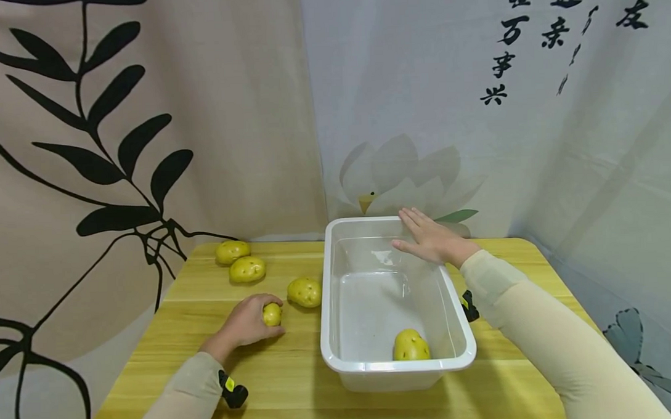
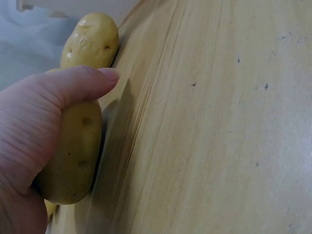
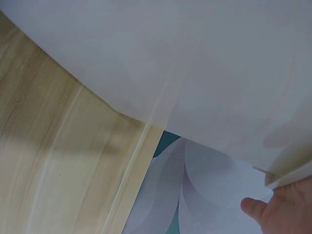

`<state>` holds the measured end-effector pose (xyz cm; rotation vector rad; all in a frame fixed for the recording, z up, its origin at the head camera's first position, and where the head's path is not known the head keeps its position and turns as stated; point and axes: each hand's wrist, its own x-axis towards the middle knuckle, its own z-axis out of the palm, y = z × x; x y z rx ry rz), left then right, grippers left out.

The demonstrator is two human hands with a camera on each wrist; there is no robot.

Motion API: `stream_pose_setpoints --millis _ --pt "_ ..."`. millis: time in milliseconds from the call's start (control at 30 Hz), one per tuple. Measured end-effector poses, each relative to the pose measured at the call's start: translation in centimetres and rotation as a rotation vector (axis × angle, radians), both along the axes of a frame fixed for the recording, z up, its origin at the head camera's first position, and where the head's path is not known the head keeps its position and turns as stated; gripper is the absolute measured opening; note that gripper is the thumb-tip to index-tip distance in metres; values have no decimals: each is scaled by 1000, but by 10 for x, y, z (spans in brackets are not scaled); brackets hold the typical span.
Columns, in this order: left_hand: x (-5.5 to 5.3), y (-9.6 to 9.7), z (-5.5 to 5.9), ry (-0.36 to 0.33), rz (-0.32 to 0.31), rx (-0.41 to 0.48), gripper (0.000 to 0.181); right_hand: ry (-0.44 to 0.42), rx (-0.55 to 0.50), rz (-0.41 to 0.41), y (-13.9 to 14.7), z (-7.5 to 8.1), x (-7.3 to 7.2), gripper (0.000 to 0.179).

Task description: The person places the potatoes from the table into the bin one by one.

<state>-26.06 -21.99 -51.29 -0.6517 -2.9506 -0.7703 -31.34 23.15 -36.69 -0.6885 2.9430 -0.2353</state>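
My left hand grips a yellow potato on the wooden table, left of a white plastic tub. In the left wrist view, the thumb lies across that potato, with another potato just beyond it. The white tub holds one potato at its near end. My right hand rests on the tub's far right rim with its fingers straight. From the right wrist, part of this hand shows at the rim, beside the tub's outer wall.
A loose potato lies close to the tub's left side. Two more potatoes, one nearer and one farther, sit toward the far left edge of the table. A printed curtain hangs behind the table.
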Motion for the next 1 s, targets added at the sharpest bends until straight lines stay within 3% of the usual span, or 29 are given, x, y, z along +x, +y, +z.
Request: stream_pose_setpoints --millis 367,1000 --pt "4 2 4 7 -12 65 54 1 -2 11 0 0 0 88" --pt "12 16 42 33 -35 164 56 31 46 -26 -2 -2 1 88"
